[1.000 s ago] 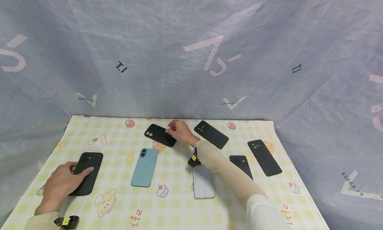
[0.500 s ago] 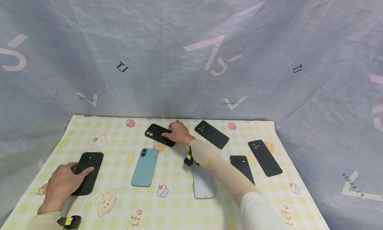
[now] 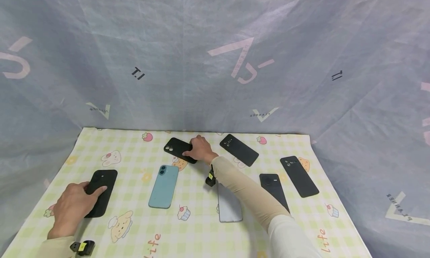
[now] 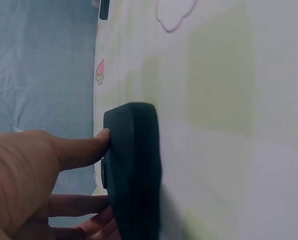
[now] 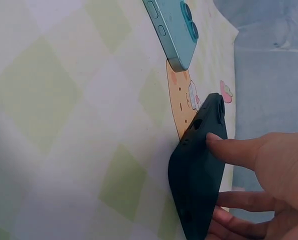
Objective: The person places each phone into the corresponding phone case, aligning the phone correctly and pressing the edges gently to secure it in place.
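Observation:
At the left of the table in the head view, my left hand [image 3: 74, 205] grips a black phone [image 3: 102, 191] by its long edges, thumb on one side and fingers on the other. The left wrist view shows the phone [image 4: 134, 165] edge-on, close over the cloth. My right hand [image 3: 201, 149] reaches to the back middle and grips the end of a black phone case [image 3: 179, 148] with camera holes. In the right wrist view the thumb lies on one edge of the case [image 5: 199, 165] and the fingers at the other. A teal phone [image 3: 164, 186] lies camera side up between the hands.
A silver-white phone [image 3: 230, 207] lies partly under my right forearm, beside a black phone [image 3: 273, 187] that the sleeve also overlaps. Two more black cases lie at the back [image 3: 239, 150] and right [image 3: 299, 176]. A grey curtain [image 3: 188, 82] hangs behind the checked tablecloth [image 3: 131, 153].
My right hand has come down and slightly left, from fingertips raised at the case's end to gripping its edges. The left hand stays on the black phone.

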Demonstrator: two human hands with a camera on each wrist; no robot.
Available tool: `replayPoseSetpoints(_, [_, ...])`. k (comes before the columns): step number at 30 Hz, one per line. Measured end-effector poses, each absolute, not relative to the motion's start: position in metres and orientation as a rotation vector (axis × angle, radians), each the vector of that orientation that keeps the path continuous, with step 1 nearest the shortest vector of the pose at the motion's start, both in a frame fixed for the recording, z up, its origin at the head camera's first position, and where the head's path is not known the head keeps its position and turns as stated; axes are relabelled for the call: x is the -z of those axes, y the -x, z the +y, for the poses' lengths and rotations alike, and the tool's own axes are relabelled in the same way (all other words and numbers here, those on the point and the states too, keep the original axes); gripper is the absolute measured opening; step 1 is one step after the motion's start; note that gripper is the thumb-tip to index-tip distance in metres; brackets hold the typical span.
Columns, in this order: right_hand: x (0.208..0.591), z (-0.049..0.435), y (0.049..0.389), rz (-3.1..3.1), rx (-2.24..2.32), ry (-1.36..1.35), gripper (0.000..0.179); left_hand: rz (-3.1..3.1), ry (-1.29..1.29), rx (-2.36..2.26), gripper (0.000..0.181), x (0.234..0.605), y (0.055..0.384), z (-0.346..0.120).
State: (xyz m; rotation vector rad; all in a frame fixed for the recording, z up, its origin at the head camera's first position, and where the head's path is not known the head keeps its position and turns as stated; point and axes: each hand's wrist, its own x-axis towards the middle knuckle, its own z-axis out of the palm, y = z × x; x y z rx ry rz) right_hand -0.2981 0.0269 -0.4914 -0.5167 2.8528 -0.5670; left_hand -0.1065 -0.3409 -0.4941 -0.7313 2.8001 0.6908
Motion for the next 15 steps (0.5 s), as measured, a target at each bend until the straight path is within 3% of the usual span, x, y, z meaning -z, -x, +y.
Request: replayPoseSetpoints(15, [0.4925,0.0243,0.3018,2.824,0.645,0.449,0.054,2.849,0.684,-0.624,0.084,0.4930,0.1062,-0.3408])
